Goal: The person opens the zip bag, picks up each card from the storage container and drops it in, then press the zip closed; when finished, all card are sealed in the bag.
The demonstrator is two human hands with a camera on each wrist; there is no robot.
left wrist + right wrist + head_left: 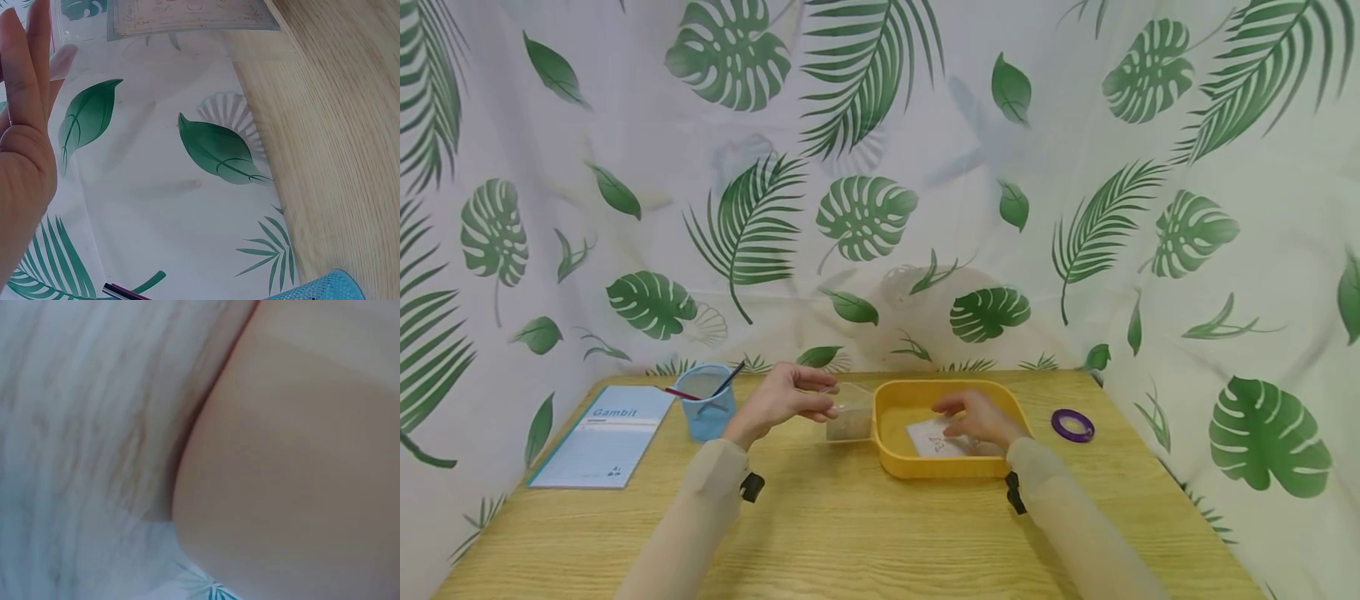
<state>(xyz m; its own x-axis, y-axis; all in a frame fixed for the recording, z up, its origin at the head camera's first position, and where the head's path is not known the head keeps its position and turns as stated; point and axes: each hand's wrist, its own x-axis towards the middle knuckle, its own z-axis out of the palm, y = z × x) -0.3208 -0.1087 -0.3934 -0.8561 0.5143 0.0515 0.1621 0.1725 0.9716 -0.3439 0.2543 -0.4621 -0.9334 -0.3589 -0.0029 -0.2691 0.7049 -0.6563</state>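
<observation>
My left hand (786, 402) pinches the top of a clear plastic bag (848, 417), which hangs at the left side of the yellow tray (951, 468). In the left wrist view a card (194, 15) with a printed border shows inside that bag. My right hand (981, 419) is over the tray, its fingers loosely bent, with a gap between thumb and forefinger. Under it lies a white sheet or packet (931, 440) with small brown drawings, partly covered by the hand. The right wrist view is blurred and mostly filled by skin.
At the left, a blue mesh pen cup (709, 419) holds a few pens, beside a light blue Gambit notebook (598, 437). A purple ring (1057, 427), like a roll of tape, lies right of the tray. A leaf-patterned curtain (880, 283) stands behind the wooden table (865, 542).
</observation>
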